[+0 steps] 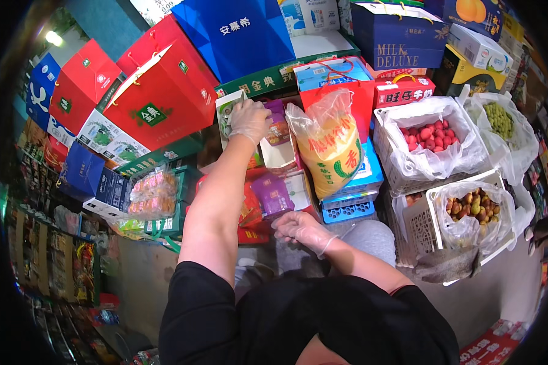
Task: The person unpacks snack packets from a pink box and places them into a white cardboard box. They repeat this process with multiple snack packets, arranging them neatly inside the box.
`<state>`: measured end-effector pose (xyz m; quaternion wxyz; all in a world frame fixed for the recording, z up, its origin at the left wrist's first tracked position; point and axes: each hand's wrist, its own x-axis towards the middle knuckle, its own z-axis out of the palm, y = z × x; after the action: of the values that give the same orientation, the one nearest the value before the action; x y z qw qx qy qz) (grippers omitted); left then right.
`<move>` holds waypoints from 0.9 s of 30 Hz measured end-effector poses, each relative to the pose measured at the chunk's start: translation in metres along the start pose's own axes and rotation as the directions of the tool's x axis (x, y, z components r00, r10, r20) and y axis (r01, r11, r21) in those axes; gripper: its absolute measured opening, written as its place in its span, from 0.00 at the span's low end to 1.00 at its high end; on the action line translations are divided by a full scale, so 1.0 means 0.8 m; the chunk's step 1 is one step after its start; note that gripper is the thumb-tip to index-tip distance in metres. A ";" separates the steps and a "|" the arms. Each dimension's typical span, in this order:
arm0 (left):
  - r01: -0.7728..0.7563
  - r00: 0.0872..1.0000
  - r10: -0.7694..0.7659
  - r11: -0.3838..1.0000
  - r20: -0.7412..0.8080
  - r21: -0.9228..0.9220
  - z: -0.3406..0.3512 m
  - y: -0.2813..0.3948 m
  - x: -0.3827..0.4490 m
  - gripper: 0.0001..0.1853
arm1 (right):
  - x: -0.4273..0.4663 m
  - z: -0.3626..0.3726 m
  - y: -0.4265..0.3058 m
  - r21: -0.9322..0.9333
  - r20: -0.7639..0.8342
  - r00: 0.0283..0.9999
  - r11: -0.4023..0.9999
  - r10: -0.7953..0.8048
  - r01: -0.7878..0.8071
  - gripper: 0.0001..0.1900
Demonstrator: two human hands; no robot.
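Observation:
My left hand (249, 119), in a clear plastic glove, reaches over an open white carton (225, 101) that holds green and white packages. Its fingertips are partly hidden, so any grip is unclear. Right of it, purple packets (276, 119) stand at the back of a second open box (277, 155). My right hand (301, 229), gloved too, hovers palm up with loosely bent fingers and nothing visible in it. Just beyond its fingertips lies a purple packet (271, 196), beside red packaging (250, 207) partly covered by my left forearm.
A plastic bag of yellow grain (331, 150) leans right of the boxes. Farther right stand white crates of red fruit (430, 136) and brownish jujubes (472, 205). Red gift bags (162, 98) and a blue one (235, 39) stand behind. Packaged pastries (153, 191) sit at left.

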<state>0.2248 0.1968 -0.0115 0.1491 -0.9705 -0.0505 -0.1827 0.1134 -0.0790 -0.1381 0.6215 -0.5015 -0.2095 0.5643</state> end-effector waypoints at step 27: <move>0.041 0.969 -0.035 0.999 -0.246 0.020 -0.004 0.001 -0.006 0.53 | 0.000 0.003 -0.003 -0.075 -0.015 0.998 0.996 -0.053 0.052 0.12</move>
<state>0.2195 0.1949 -0.0104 0.1629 -0.9374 -0.0526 -0.3033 0.1128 -0.0774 -0.1348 0.6188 -0.5232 -0.2383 0.5353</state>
